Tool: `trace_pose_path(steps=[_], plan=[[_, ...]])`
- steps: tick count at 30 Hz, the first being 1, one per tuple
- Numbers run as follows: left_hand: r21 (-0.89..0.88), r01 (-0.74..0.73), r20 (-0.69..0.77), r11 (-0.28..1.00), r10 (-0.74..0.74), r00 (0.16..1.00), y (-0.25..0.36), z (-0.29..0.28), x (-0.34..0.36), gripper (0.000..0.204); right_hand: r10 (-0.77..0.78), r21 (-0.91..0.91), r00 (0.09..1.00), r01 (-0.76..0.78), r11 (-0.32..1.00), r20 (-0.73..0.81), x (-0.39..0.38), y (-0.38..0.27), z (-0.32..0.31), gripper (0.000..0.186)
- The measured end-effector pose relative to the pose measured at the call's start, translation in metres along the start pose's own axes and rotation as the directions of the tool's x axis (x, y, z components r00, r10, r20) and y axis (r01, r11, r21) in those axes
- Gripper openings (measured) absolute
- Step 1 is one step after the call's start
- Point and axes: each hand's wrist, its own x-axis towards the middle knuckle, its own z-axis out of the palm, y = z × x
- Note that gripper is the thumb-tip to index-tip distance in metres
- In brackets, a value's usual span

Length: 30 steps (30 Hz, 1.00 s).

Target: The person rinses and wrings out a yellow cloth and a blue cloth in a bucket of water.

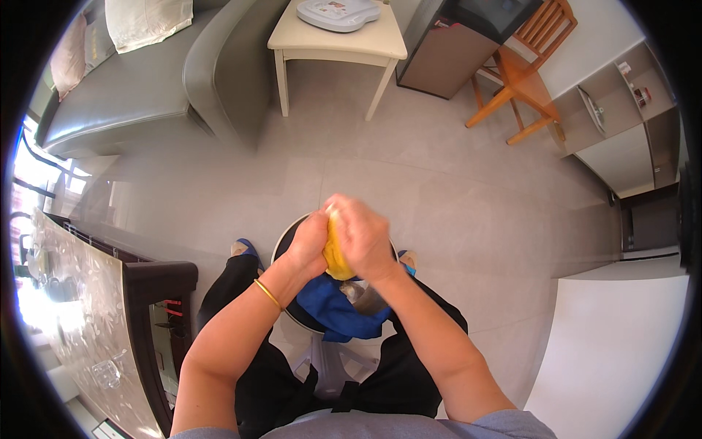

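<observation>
Two hands, the left hand and the right hand, are closed together, fingers clamped on a yellow cloth above the far half of a round tub. The cloth, partly hidden, is probably light, soft and yielding, with little risk of breakage; its bunched sides offer the surest hold. Blue cloth overhangs the tub's near edge.
</observation>
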Motion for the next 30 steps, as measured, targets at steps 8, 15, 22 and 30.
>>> trace_pose_path(steps=[8, 15, 22, 30], plan=[[-0.019, -0.046, 0.152, 0.999, 0.048, 0.987, 0.007, -0.023, 0.015, 0.031, -0.096, 0.081, 0.994, 0.092, 0.992, 0.052, -0.006, -0.016, 0.007, 0.017], [-0.019, 0.006, 0.076, 1.0, -0.004, 0.997, 0.009, -0.022, 0.01, 0.033, -0.233, 0.009, 0.968, 0.234, 0.972, 0.096, -0.012, -0.021, 0.016, 0.02], [0.11, 0.088, 0.046, 0.99, -0.094, 0.995, 0.009, 0.006, -0.003, 0.037, 0.202, 0.077, 0.976, -0.196, 0.978, -0.077, 0.006, 0.002, -0.003, 0.021], [0.271, 0.042, -0.057, 0.962, -0.028, 0.998, 0.018, -0.029, 0.019, 0.033, -0.19, 0.123, 0.971, 0.173, 0.977, 0.144, -0.018, -0.041, 0.016, 0.024]])
